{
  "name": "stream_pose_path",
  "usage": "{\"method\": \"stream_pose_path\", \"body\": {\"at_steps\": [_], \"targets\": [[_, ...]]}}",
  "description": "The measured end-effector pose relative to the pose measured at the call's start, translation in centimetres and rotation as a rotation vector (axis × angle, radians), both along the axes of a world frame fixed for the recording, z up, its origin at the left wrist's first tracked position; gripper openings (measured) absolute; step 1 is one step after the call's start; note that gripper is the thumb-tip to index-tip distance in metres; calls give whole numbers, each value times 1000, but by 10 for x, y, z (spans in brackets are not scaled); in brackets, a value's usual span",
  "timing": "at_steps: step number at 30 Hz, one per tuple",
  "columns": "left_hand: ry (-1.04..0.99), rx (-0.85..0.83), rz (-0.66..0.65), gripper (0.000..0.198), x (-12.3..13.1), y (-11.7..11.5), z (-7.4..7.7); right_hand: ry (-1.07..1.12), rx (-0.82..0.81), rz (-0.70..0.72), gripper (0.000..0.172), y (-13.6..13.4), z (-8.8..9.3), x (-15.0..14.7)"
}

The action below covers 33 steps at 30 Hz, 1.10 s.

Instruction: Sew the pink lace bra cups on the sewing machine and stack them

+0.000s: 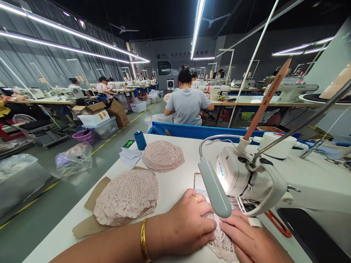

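Observation:
My left hand (186,224), with a gold ring and a gold bangle on the wrist, lies on a piece of pink lace (221,243) at the table's near edge, its fingers curled down on the fabric. Beside it my right hand (248,241) presses flat on the same lace. Both hands sit just in front of the head of a white sewing machine (246,175), whose grey lamp arm (215,190) hangs over my fingers. The needle area is hidden behind the lamp.
Two stacks of pink lace pieces (127,197) (163,155) lie on the white table (175,186), the nearer on brown card. A blue thread cone (140,140) stands at the far edge. A person in a grey shirt (188,100) sits ahead; boxes and bags line the aisle on the left.

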<state>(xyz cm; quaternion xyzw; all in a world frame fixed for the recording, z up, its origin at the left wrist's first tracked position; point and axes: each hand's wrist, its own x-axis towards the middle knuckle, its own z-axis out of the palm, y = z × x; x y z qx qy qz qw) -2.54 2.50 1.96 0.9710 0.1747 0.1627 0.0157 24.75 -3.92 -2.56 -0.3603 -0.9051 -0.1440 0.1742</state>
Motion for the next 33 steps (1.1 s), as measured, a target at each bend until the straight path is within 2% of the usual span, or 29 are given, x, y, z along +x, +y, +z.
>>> {"method": "stream_pose_path", "body": {"at_steps": [4,9,14,17,21,24,29,33], "targets": [[-10,-17,21,19,-2,-9,2,-27,-7,7,39,-3,5,-2],[-20,0,35,18,-1,-6,-2,0,-12,-14,37,-1,3,-3],[-32,12,50,15,1,4,-7,147,-46,-40,45,4,-6,0],[-43,-12,54,14,0,8,-10,249,-108,-81,41,5,-7,-3],[-67,-25,-22,5,-1,4,-9,339,-55,-124,33,5,-4,-14],[-31,-52,-84,8,-2,-2,-3,333,-31,-112,30,4,0,-21],[2,-51,-74,13,-2,-8,5,273,-28,-55,26,3,3,-14],[-31,-9,-42,16,-1,-7,0,150,-69,58,38,1,4,-5]]}}
